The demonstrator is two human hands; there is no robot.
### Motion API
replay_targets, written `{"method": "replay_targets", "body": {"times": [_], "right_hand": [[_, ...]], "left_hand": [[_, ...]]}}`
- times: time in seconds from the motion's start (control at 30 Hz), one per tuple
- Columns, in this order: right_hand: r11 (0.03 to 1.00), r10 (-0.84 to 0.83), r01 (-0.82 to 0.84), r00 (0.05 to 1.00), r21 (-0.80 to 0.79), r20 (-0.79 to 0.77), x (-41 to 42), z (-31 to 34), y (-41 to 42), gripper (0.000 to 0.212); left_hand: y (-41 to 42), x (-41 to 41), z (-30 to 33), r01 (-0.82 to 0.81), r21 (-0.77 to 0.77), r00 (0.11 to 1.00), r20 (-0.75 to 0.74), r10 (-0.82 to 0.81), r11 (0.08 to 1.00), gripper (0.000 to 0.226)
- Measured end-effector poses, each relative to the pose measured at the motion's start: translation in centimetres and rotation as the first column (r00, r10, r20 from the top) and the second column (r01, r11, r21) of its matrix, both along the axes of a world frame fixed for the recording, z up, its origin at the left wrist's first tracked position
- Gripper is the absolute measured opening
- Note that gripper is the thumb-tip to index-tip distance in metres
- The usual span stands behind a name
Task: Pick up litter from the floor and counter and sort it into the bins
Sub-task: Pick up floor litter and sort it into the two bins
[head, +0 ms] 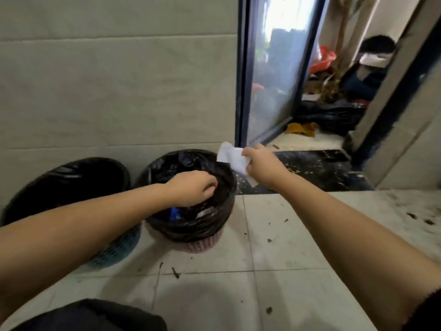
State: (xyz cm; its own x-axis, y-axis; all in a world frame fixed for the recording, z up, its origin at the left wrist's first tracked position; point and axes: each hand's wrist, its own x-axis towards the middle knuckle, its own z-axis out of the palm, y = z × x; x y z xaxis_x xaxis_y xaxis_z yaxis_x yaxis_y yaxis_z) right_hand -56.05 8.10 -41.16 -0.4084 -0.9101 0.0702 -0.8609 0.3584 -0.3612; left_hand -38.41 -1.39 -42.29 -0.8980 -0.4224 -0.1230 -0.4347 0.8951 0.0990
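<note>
Two bins lined with black bags stand against the tiled wall: a teal basket bin (114, 250) on the left and a pink basket bin (202, 243) beside it. My left hand (194, 187) hangs over the pink bin's mouth with its fingers curled downward; whether anything is in them I cannot tell. My right hand (259, 164) is shut on a white crumpled tissue (232, 157), held just past the pink bin's right rim. Some litter, including a blue piece (175, 212), lies inside the pink bin.
Small dark scraps (175, 273) dot the white floor tiles. A dark speckled threshold (322, 170) leads to a glass door (272, 68). Beyond it lie black bags (331, 118), a yellow rag (301, 129) and red plastic (323, 59).
</note>
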Motion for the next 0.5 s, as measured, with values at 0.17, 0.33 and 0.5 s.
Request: {"method": "replay_targets", "body": {"times": [0.17, 0.33, 0.5], "right_hand": [[0.971, 0.187, -0.182, 0.982, 0.154, -0.018, 6.9, -3.1, -8.2, 0.04], [0.884, 0.191, -0.164, 0.981, 0.438, -0.019, 9.1, -9.0, -10.9, 0.041], [0.625, 0.207, -0.162, 0.978, 0.764, 0.038, 8.5, -14.0, -11.6, 0.059]], "left_hand": [[-3.2, 9.2, -2.9, 0.0, 0.156, 0.993, 0.113, -0.018, 0.988, 0.036], [-3.5, 12.0, -7.7, 0.236, -0.026, 0.952, 0.207, -0.226, 0.971, 0.045], [-4.6, 12.5, -10.8, 0.368, -0.256, 0.919, -0.05, -0.392, 0.894, 0.044]]}}
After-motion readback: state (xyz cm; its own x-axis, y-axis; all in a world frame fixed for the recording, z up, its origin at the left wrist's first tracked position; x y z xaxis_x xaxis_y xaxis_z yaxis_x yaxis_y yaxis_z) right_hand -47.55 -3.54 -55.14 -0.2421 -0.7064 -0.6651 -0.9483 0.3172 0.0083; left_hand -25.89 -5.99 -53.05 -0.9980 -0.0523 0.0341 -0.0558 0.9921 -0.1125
